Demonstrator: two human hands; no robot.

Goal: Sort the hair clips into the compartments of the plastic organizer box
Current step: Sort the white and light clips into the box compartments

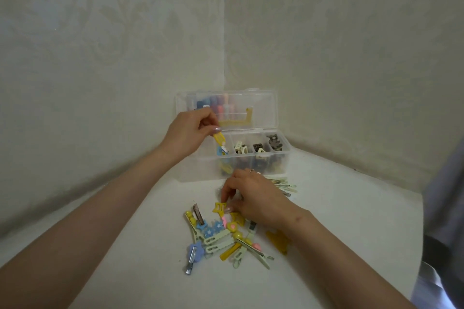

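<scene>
Hair clips (226, 238): light, stiff, I judge; pinch mid-body.
Left hand (187, 133): pinches yellow clip (219, 138).
Right hand (253, 198): pinches star clip (221, 208) beneath it.

clear organizer box (251, 158) open; colourful hair clips (226, 236) heaped before it.

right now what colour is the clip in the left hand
Yellow: head view shows the clip pinched in the left hand.

Bare table (120, 253) left of clip pile (221, 238); walls (100, 57) behind box (251, 160).
</scene>
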